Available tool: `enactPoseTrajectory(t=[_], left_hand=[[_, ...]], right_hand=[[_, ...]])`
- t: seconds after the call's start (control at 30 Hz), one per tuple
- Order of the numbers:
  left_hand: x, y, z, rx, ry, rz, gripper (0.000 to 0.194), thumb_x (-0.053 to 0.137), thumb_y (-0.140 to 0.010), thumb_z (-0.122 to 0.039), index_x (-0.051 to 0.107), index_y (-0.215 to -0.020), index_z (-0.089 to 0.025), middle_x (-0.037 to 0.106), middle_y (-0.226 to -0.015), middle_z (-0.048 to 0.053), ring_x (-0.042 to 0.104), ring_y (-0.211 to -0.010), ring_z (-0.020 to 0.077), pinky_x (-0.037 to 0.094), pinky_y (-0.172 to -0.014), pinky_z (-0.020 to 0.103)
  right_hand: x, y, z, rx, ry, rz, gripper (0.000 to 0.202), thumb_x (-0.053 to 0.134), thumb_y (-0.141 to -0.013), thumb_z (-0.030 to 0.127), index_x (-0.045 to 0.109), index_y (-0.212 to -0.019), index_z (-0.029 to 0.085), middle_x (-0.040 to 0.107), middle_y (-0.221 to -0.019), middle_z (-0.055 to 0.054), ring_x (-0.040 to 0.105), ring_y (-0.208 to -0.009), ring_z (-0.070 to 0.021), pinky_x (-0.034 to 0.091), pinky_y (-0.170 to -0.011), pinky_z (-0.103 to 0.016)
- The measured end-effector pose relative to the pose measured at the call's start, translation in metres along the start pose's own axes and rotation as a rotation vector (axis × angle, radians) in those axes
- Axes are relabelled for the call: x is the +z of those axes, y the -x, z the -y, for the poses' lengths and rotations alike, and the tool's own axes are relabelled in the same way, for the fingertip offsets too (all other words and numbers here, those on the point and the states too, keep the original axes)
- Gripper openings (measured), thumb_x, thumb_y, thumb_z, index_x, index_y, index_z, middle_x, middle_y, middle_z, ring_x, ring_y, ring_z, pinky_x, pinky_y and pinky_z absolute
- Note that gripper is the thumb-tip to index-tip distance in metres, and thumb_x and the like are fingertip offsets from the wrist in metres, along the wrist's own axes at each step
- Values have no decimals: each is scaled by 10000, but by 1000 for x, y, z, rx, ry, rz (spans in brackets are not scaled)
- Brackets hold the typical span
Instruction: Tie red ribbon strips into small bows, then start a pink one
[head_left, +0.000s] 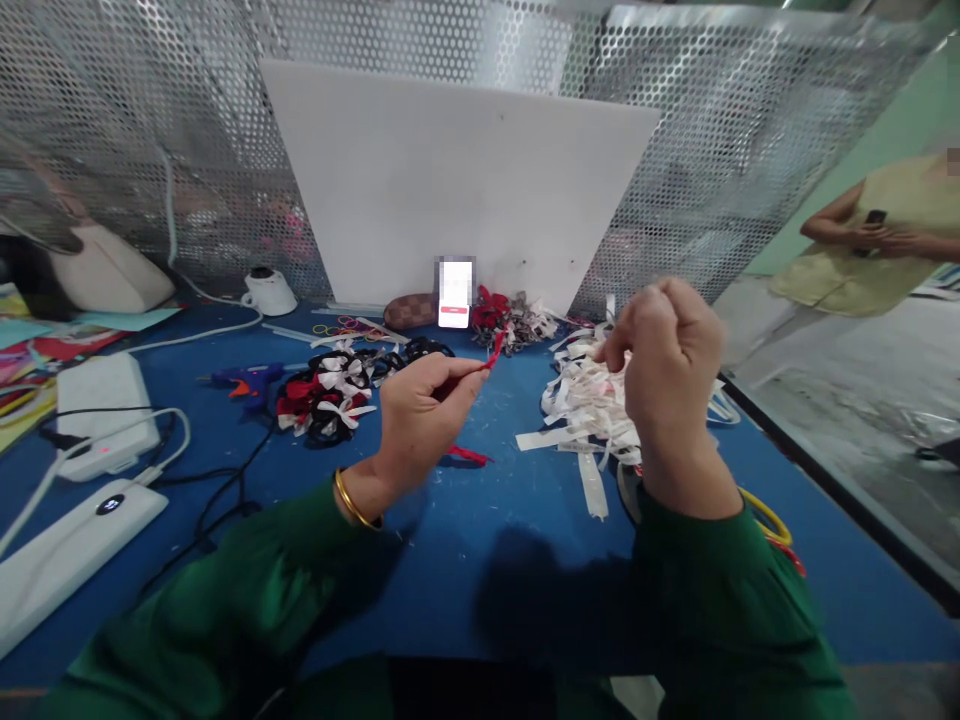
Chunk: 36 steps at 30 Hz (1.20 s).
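Pinched in my left hand point(427, 410) is a thin red ribbon point(496, 348), its end sticking up past the fingertips. Another red piece point(470, 457) shows just below that hand. My right hand point(667, 365) is raised with its fingers curled, over the right edge of a pile of white ribbon strips point(592, 390); what its fingers hold, if anything, cannot be made out. Left of my left hand lie black hair ties with red and white bows point(330, 395). A red and grey ribbon heap point(491, 312) sits at the back.
A lit phone point(455, 293) stands against a white board point(465, 180), beside a brown checked case point(410, 311). A blue glue gun point(247, 378), white power strips point(105, 415) and cables are on the left. Someone in yellow point(877, 235) stands at right.
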<state>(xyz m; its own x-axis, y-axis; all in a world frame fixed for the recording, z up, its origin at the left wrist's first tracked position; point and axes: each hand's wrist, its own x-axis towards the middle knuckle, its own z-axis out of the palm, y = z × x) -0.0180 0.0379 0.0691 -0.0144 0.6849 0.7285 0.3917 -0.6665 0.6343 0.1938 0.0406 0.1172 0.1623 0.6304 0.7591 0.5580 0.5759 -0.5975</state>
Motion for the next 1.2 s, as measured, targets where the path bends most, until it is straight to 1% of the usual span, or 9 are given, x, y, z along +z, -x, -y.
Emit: enactPoseTrajectory(t=[0.1,0.2,0.3,0.5,0.7,0.83,0.97,1.1,1.2], left_hand=[[-1,1,0,48,-14,21,80,711,-833,-179,777,-863,-213,628,-650,-22,536,-590,100,432,-558,236],[-1,2,1,87,-27,52,107,692,-853,-182,782,-902,-212,624,-651,-16,541,-590,102,422,-546,233],[-2,3,3,213,-113,47,114,672,-871,-199,776,-917,-215,585,-608,-24,515,-554,102,398,-526,233],[-5,3,7,475,-352,23,154,626,-893,-199,766,-958,-199,571,-573,-15,498,-523,110,363,-525,254],[-5,2,9,493,-409,4,144,614,-899,-211,758,-893,-213,572,-573,-11,502,-536,118,354,-536,264],[-4,2,10,523,-394,4,109,647,-880,-198,751,-910,-199,586,-588,-9,518,-545,120,353,-536,269],[-4,2,9,560,-452,7,116,634,-889,-218,750,-883,-210,614,-595,-4,544,-545,120,383,-542,260],[-5,2,7,546,-472,-1,122,633,-885,-213,749,-846,-211,626,-597,2,558,-552,124,397,-545,263],[-4,2,9,518,-446,-1,109,647,-873,-209,752,-844,-214,639,-613,4,567,-566,128,402,-547,266]], right_hand=[[5,2,11,58,-77,66,347,552,-945,320,528,-615,213,484,-494,40,479,-453,-105,419,-492,-267],[11,5,15,66,-107,230,139,666,-865,288,691,-770,190,638,-632,9,576,-548,-113,463,-532,-260],[19,10,16,101,-159,304,93,655,-847,232,734,-866,185,707,-763,-16,648,-633,-127,519,-593,-271],[30,16,19,186,-149,419,108,675,-834,245,758,-809,181,717,-698,-15,645,-581,-121,514,-568,-255],[30,19,20,151,-152,482,116,684,-835,280,744,-812,183,691,-681,-9,620,-589,-124,469,-551,-251],[34,21,23,-34,13,413,110,627,-843,169,663,-739,178,614,-679,5,551,-630,-116,415,-579,-255],[35,21,24,-130,99,316,159,578,-844,132,561,-699,196,541,-651,19,511,-620,-122,392,-582,-268],[27,16,17,-201,247,59,184,544,-889,176,508,-715,222,528,-693,-5,521,-675,-156,406,-627,-310],[11,7,10,-159,245,-94,158,499,-946,244,503,-788,236,510,-737,-24,534,-702,-178,412,-631,-333]])
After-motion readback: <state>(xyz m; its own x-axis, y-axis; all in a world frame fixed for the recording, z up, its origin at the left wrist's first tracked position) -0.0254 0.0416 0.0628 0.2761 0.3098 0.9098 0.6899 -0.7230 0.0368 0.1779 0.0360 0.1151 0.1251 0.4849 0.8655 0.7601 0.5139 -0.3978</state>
